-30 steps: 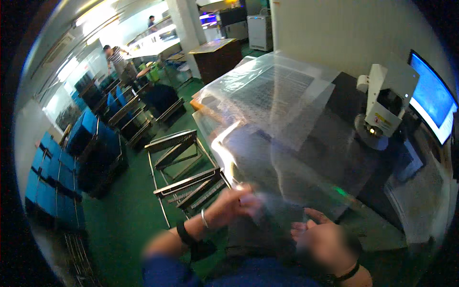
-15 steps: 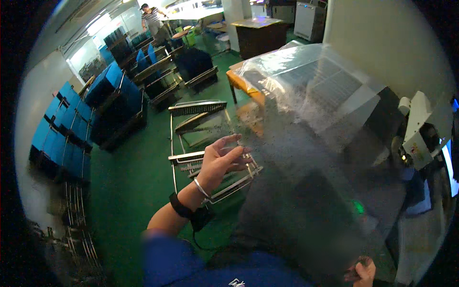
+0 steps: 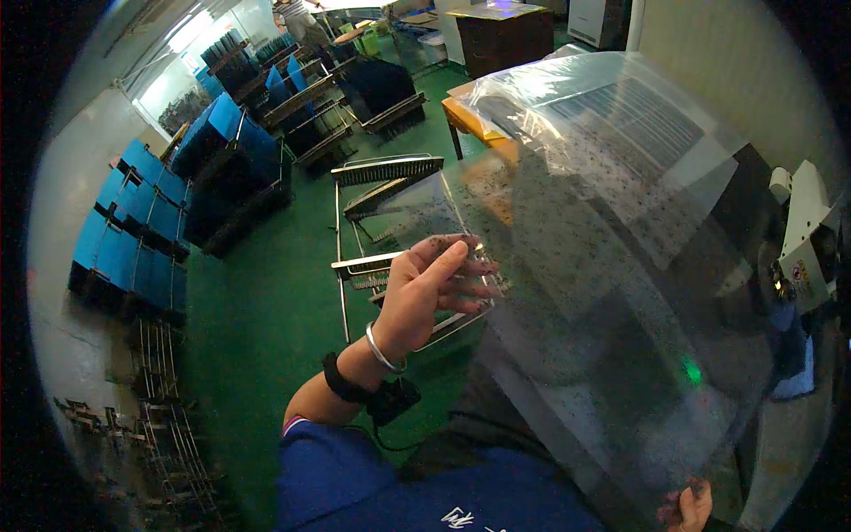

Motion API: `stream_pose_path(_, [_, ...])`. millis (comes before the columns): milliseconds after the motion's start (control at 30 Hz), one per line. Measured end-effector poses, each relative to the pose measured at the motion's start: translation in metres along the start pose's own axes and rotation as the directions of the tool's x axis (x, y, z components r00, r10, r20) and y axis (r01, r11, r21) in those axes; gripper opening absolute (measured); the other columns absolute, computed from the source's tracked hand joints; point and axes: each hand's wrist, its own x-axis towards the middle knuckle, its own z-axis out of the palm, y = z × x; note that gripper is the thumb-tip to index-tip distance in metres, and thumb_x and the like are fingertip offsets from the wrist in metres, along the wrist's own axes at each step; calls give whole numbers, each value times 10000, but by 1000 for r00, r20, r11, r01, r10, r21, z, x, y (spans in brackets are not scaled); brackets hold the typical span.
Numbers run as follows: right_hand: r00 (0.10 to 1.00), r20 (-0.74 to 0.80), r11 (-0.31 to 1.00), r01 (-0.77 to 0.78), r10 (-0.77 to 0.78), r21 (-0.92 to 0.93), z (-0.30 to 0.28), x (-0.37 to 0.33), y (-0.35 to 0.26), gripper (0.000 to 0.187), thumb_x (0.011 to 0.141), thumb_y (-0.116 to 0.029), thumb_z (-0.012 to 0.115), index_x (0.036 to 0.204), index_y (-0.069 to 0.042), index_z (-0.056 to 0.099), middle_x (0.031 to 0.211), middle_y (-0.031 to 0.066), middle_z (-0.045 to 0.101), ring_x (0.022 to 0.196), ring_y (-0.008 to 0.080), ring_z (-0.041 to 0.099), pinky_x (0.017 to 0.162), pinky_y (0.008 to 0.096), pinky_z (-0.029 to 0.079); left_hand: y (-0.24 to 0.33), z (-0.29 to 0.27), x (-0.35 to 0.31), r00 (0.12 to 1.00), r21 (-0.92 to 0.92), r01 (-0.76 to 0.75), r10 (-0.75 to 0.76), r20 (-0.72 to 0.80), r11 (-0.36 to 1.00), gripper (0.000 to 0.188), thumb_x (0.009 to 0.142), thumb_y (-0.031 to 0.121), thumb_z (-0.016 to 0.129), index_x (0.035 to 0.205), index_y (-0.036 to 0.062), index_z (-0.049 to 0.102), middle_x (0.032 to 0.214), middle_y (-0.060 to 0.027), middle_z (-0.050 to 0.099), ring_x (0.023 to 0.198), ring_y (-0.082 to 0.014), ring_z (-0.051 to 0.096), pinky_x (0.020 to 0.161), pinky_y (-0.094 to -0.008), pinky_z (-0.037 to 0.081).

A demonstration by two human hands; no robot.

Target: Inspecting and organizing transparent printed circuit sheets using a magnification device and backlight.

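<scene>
A large see-through plastic sheet (image 3: 589, 266), sprinkled with small dark marks, stretches in front of me from the middle toward the lower right. Its left edge is pinched between the thumb and fingers of my left hand (image 3: 434, 284), which is raised at the centre. Down at the lower right, my right hand (image 3: 688, 507) grips the sheet's near corner; part of that hand is cut off or behind the film. A small green glow (image 3: 691, 371) shows through the sheet. On my left wrist are a silver bangle and a black strap with a small box.
A metal slotted rack (image 3: 387, 168) stands on the green floor beyond my left hand. Blue panels on racks (image 3: 146, 217) line the left. An orange-topped table (image 3: 474, 121) bears clear plastic film (image 3: 567, 84). White equipment (image 3: 808, 226) is at the right. A person (image 3: 297, 19) stands far back.
My left hand and the sheet have shifted slightly, and the sheet shows flatter and less blurred. The surroundings have moved right and up in view. Both hands keep their hold.
</scene>
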Motion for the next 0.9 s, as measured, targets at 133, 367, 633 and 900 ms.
stream_pose_path(133, [1000, -12, 998, 25, -25, 52, 2, 0, 2, 215, 806, -185, 592, 946, -30, 538, 701, 15, 554, 573, 86, 503, 534, 212, 403, 6, 5, -3, 999, -37, 30, -29, 17, 999, 363, 880, 255, 449, 1138, -1, 451, 969, -175, 602, 768, -239, 633, 554, -265, 520])
stream_pose_path(367, [998, 30, 996, 58, -60, 66, -5, 4, 9, 81, 823, -126, 572, 815, -95, 498, 612, -39, 479, 458, 35, 366, 425, 188, 290, 10, 7, -3, 998, -98, 61, -58, 31, 993, 343, 888, 266, 445, 1084, -15, 473, 963, -191, 595, 782, -267, 631, 559, -298, 539])
stream_pose_path(633, [998, -17, 997, 62, -61, 54, 1, 0, 6, 107, 818, -118, 576, 786, -109, 474, 591, -56, 431, 450, 29, 333, 418, 181, 258, 13, 10, -8, 1000, -56, 21, -20, 25, 998, 324, 891, 272, 450, 1010, -24, 507, 912, -175, 611, 717, -237, 639, 538, -278, 538])
stream_pose_path(900, [975, 118, 980, 177, -188, 95, -10, 5, 19, 134, 814, -173, 587, 857, -91, 491, 561, -47, 370, 430, 47, 297, 405, 194, 235, 13, 10, -10, 1000, -37, 14, -13, 27, 999, 319, 883, 285, 475, 980, -15, 524, 883, -162, 615, 701, -228, 640, 535, -273, 536])
